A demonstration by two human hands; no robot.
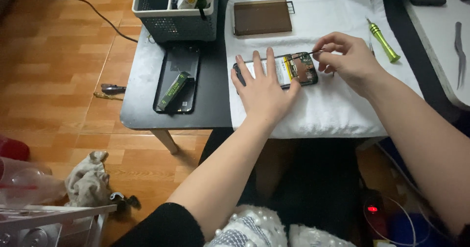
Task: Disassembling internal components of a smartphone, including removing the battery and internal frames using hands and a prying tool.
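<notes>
The left hand (267,88) lies flat, fingers spread, pressing an opened phone (276,69) on a white towel (318,110) over the black tabletop (142,90). The right hand (345,58) pinches a thin tool (316,52) at the phone's right end; its tip is hard to make out. Right lies a green screwdriver (383,42); far, a brown panel (262,17); left, a dark back cover (177,78) and grey basket (174,12).
</notes>
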